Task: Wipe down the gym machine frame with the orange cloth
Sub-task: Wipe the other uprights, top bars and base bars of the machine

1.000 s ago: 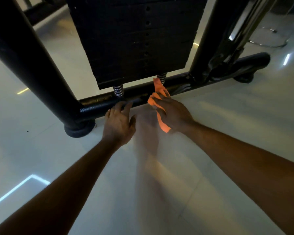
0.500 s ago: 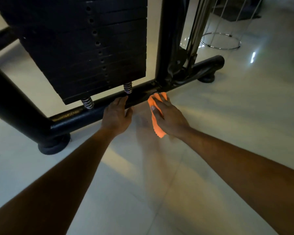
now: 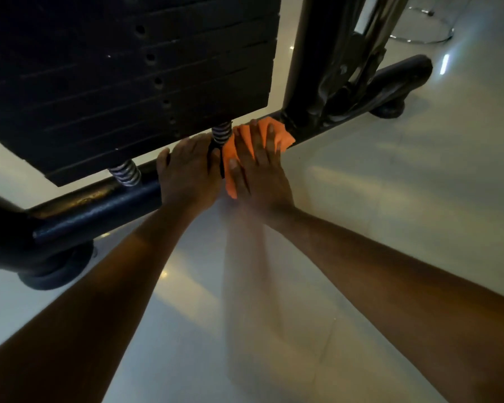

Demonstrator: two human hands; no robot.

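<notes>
Where the right hand (image 3: 256,167) presses the orange cloth (image 3: 277,135), the frame bar (image 3: 99,205) is hidden.

You can't really see the stretch of base bar (image 3: 99,205) under your left hand (image 3: 186,173) and right hand (image 3: 256,170), and most of the orange cloth (image 3: 277,135) is buried under your right palm, so how it's folded is anyone's guess. The weight stack (image 3: 122,77) is cut off at the top and left edges, the upright post (image 3: 309,53) runs out the top, and the chrome ring (image 3: 425,36) on the floor is clipped too. The bracket area (image 3: 346,80) by the post is too dark and smeared to read.
</notes>
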